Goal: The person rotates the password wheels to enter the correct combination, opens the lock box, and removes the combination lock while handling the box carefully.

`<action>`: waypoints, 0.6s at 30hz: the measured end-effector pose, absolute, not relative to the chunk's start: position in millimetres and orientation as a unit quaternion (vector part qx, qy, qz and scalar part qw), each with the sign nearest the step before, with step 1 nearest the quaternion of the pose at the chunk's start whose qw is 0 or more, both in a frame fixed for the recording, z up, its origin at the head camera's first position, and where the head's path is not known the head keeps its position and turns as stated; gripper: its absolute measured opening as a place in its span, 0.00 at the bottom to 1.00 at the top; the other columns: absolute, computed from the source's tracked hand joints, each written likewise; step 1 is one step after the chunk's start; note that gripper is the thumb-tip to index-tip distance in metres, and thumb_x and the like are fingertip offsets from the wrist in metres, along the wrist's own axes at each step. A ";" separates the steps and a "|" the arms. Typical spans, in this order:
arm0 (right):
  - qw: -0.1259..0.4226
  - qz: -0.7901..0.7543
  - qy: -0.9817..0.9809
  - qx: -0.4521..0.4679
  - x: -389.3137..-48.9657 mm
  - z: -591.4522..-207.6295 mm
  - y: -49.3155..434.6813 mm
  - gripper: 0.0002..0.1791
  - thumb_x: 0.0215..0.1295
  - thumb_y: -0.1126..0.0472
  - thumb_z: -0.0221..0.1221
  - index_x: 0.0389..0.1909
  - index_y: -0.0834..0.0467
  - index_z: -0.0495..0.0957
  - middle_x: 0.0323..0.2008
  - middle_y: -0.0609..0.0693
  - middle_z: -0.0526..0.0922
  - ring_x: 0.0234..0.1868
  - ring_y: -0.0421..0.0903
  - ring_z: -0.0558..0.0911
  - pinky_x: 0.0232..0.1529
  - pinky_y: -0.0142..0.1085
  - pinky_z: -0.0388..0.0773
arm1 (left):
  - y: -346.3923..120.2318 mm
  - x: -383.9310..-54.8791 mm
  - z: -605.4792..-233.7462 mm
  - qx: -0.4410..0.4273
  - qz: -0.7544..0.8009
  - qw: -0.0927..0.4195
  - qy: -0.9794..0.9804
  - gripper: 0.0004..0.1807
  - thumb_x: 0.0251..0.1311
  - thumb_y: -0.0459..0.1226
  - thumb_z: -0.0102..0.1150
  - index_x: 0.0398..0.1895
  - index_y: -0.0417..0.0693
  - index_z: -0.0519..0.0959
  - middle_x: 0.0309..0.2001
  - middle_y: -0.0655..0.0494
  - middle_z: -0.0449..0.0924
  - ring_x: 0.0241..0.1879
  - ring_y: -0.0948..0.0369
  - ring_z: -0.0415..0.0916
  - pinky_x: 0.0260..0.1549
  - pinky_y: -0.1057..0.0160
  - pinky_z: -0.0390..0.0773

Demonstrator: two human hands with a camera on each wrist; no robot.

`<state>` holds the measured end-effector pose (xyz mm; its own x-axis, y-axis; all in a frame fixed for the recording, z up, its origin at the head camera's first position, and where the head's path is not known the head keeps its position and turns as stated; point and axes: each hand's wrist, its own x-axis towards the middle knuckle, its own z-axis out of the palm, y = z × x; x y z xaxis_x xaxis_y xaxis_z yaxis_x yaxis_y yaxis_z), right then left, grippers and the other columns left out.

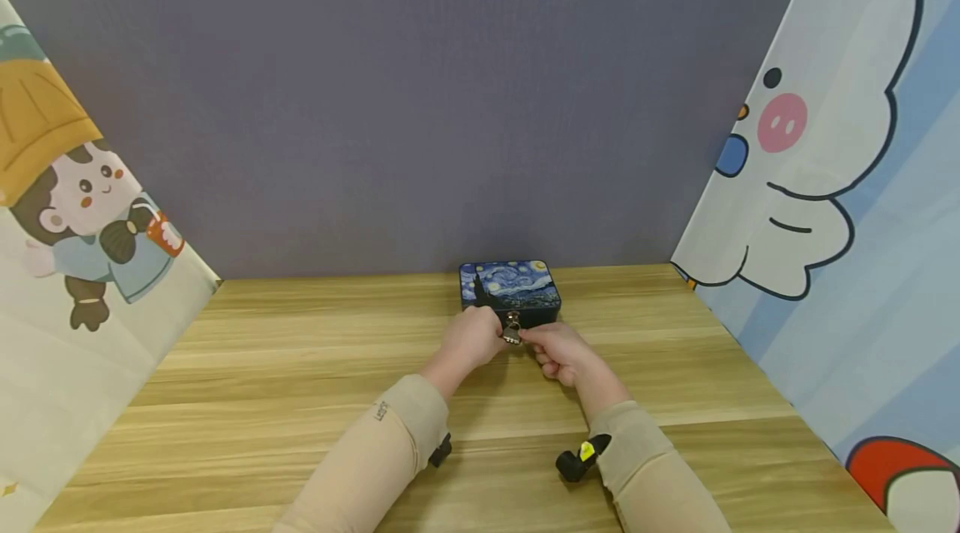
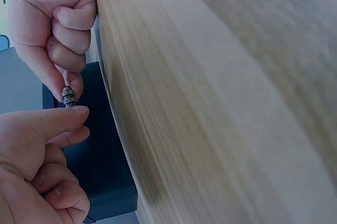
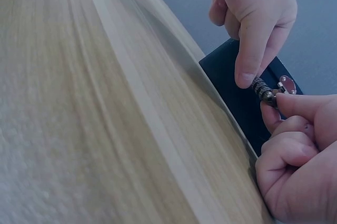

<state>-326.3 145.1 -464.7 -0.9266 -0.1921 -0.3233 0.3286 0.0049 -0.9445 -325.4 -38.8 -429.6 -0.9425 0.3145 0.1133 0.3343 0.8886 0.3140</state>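
Observation:
A small dark blue box (image 1: 510, 287) with a swirling night-sky picture on its lid stands shut at the back of the table. From the clasp (image 3: 287, 84) on its front hangs a small combination padlock (image 1: 512, 336) with number dials. My left hand (image 1: 472, 337) pinches one end of the padlock between thumb and forefinger. On the opposite end, my right hand (image 1: 561, 351) pinches with thumb and forefinger, its other fingers curled in. The dials (image 2: 69, 96) show between the two hands in the left wrist view.
The wooden table (image 1: 300, 350) meets a grey wall panel (image 1: 337, 100) right behind the box. Cartoon-printed sheets (image 1: 810, 208) line both sides. Black wrist straps (image 1: 577, 462) sit by both beige sleeves (image 1: 375, 450).

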 end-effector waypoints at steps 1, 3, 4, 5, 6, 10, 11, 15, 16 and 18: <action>0.184 -0.704 0.684 0.050 -326.4 -464.9 145.3 0.11 0.71 0.62 0.61 0.28 0.59 0.76 0.16 0.43 0.62 0.13 0.36 0.55 0.13 0.27 0.51 | -38.6 -325.4 -429.6 -0.167 -0.168 0.028 -0.971 0.29 0.62 0.48 0.71 0.05 0.56 0.69 0.08 0.66 0.61 0.15 0.63 0.58 0.16 0.64 0.60; 0.184 -0.704 0.684 0.050 -326.6 -465.1 145.7 0.11 0.71 0.61 0.61 0.28 0.59 0.76 0.16 0.43 0.62 0.13 0.36 0.55 0.12 0.27 0.51 | -38.4 -325.5 -429.4 -0.169 -0.168 0.026 -0.971 0.29 0.62 0.47 0.71 0.05 0.56 0.69 0.08 0.66 0.60 0.15 0.63 0.57 0.16 0.64 0.59; 0.184 -0.704 0.684 0.050 -326.7 -465.2 145.8 0.11 0.71 0.61 0.61 0.28 0.59 0.76 0.16 0.43 0.62 0.13 0.36 0.55 0.12 0.28 0.51 | -38.4 -325.5 -429.2 -0.170 -0.169 0.026 -0.971 0.29 0.62 0.47 0.71 0.05 0.55 0.69 0.08 0.65 0.59 0.15 0.63 0.57 0.17 0.64 0.59; 0.184 -0.703 0.685 0.050 -326.7 -465.2 145.8 0.11 0.71 0.61 0.61 0.28 0.59 0.76 0.16 0.43 0.62 0.13 0.36 0.55 0.12 0.28 0.52 | -38.4 -325.3 -429.1 -0.172 -0.169 0.025 -0.970 0.29 0.62 0.47 0.71 0.06 0.55 0.69 0.08 0.65 0.59 0.15 0.63 0.56 0.17 0.64 0.59; 0.184 -0.703 0.685 0.050 -326.8 -465.4 146.0 0.11 0.71 0.61 0.61 0.28 0.59 0.76 0.16 0.43 0.62 0.13 0.36 0.55 0.12 0.28 0.52 | -38.4 -325.1 -428.9 -0.173 -0.171 0.024 -0.970 0.28 0.62 0.46 0.71 0.06 0.55 0.70 0.07 0.65 0.59 0.15 0.63 0.57 0.17 0.64 0.59; 0.184 -0.699 0.689 0.051 -326.9 -465.4 146.3 0.12 0.72 0.61 0.61 0.28 0.60 0.75 0.16 0.43 0.62 0.13 0.36 0.56 0.12 0.28 0.52 | -38.4 -324.8 -428.0 -0.174 -0.172 0.023 -0.969 0.25 0.62 0.45 0.71 0.07 0.54 0.75 0.07 0.66 0.63 0.14 0.63 0.59 0.18 0.63 0.62; 0.183 -0.698 0.691 0.050 -327.0 -465.4 146.3 0.12 0.72 0.61 0.61 0.28 0.60 0.75 0.17 0.43 0.62 0.13 0.36 0.56 0.12 0.28 0.53 | -38.4 -324.8 -427.8 -0.172 -0.175 0.022 -0.969 0.25 0.62 0.44 0.71 0.07 0.55 0.75 0.07 0.66 0.63 0.14 0.63 0.58 0.18 0.63 0.62; 0.183 -0.694 0.694 0.048 -326.9 -464.7 146.2 0.13 0.72 0.60 0.60 0.27 0.60 0.73 0.17 0.44 0.62 0.13 0.36 0.56 0.13 0.28 0.53 | -38.4 -324.7 -427.4 -0.171 -0.183 0.019 -0.968 0.26 0.62 0.40 0.69 0.06 0.54 0.72 0.07 0.65 0.61 0.13 0.63 0.55 0.18 0.63 0.60; 0.183 -0.694 0.695 0.048 -326.7 -464.5 146.2 0.14 0.73 0.60 0.60 0.27 0.60 0.73 0.16 0.44 0.62 0.13 0.36 0.56 0.13 0.28 0.53 | -38.3 -324.5 -427.1 -0.172 -0.185 0.019 -0.967 0.26 0.61 0.40 0.69 0.06 0.55 0.72 0.07 0.65 0.61 0.13 0.63 0.55 0.18 0.63 0.60; 0.184 -0.694 0.695 0.048 -326.4 -464.5 146.1 0.14 0.72 0.60 0.60 0.25 0.59 0.72 0.16 0.43 0.62 0.13 0.36 0.56 0.13 0.28 0.53 | -38.0 -324.5 -427.1 -0.174 -0.185 0.021 -0.967 0.25 0.61 0.39 0.69 0.07 0.54 0.73 0.07 0.65 0.61 0.13 0.63 0.55 0.19 0.63 0.61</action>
<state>-326.4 146.1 -464.5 -0.9280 -0.1878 -0.3218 0.3214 0.0334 -0.9463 -324.5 -38.0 -427.1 -0.9382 0.3297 0.1050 0.3452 0.8707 0.3503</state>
